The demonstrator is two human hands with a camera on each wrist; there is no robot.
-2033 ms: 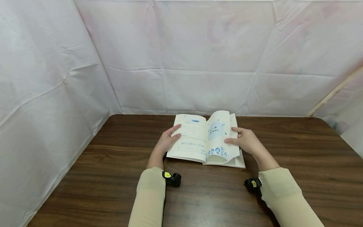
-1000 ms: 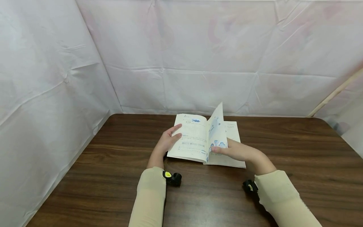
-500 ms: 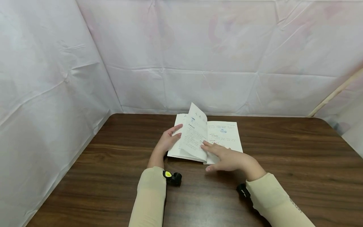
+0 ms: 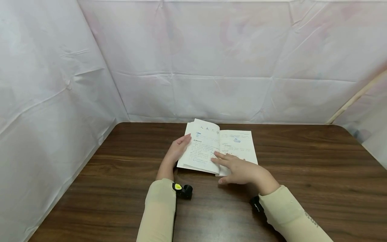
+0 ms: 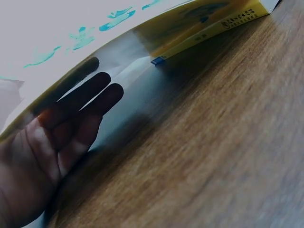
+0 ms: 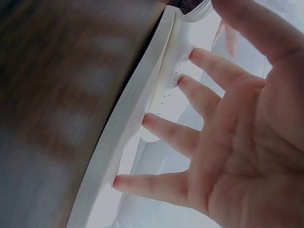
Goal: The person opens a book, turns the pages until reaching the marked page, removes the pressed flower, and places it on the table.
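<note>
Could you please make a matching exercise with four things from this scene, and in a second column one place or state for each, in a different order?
Things:
1. left hand
2. right hand
3. book
4. table

Places or states:
A. dark brown wood
B. lies open, white pages up
C. straight fingers spread on the pages near the middle fold
D. at the book's left edge, fingers under the cover

Pairs: 1-D, 2-C, 3-B, 4-A

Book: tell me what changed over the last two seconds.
The right hand swung a page from right to left across the book, let it go, and now presses it flat with straight fingers. The left hand stayed at the book's left edge; the book stayed put.
</note>
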